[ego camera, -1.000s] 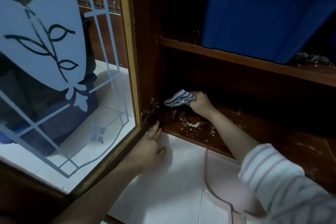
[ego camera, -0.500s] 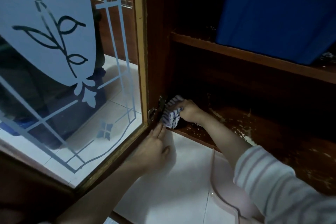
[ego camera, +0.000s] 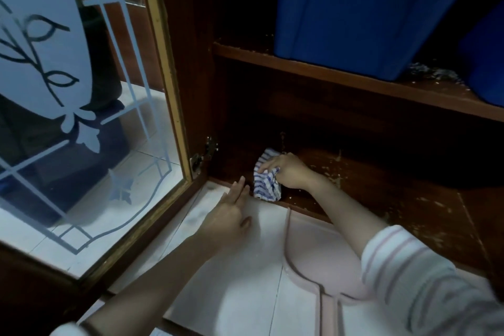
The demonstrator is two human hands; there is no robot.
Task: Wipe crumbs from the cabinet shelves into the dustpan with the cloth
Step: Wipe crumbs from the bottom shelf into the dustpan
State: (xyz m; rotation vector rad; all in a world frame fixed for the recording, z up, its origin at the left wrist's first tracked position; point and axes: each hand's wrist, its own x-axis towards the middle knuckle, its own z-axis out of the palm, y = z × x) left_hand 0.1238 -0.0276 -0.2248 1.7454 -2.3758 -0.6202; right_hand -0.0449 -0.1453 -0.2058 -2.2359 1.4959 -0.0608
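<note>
My right hand (ego camera: 289, 173) grips a bunched blue-and-white striped cloth (ego camera: 266, 180) at the front left corner of the dark wooden bottom shelf (ego camera: 409, 207). The cloth hangs over the shelf's front edge. Pale crumbs (ego camera: 335, 172) lie scattered on the shelf to the right of the hand. A pink dustpan (ego camera: 321, 254) lies on the white floor just below the shelf edge, partly under my right forearm. My left hand (ego camera: 231, 213) rests flat on the floor tiles with fingers straight, left of the dustpan and just below the cloth.
The glass cabinet door (ego camera: 81, 117) with a frosted leaf pattern stands open on the left, its hinge (ego camera: 203, 155) close to the cloth. A large blue bin (ego camera: 368, 8) fills the upper shelf (ego camera: 327, 73), with debris (ego camera: 433, 73) beside it.
My right hand dragged the cloth from inside the shelf to the front left corner and over the edge. The view shifted closer. My left hand stayed on the floor.
</note>
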